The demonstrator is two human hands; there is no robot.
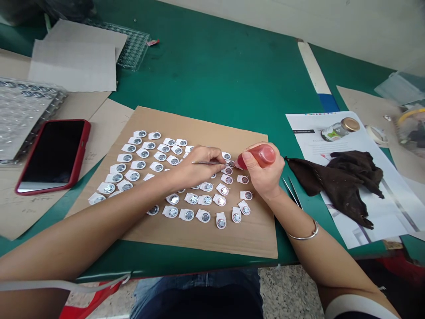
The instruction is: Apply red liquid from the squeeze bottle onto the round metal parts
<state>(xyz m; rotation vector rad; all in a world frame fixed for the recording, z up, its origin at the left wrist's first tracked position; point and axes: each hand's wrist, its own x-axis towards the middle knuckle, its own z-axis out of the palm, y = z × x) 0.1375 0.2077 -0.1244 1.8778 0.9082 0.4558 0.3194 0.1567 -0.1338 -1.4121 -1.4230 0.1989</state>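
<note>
**Near each other, left hand (199,166) and right hand (267,177) both gripped**

The left forearm (116,221) ran diagonally from the lower left, its wrist (174,177) almost in line with the hand. The back of that hand faced up, and its bent fingers (217,154) pressed toward the thumb in a fine pinch, pointing at the opposite hand.

The right forearm (299,223) slanted inward from the lower right, the arm bent at the elbow. That hand was wrapped in a fuller grasp, its thumb (251,161) laid along the near side, the fingers mostly hidden. A small gap separated the two hands.
</note>
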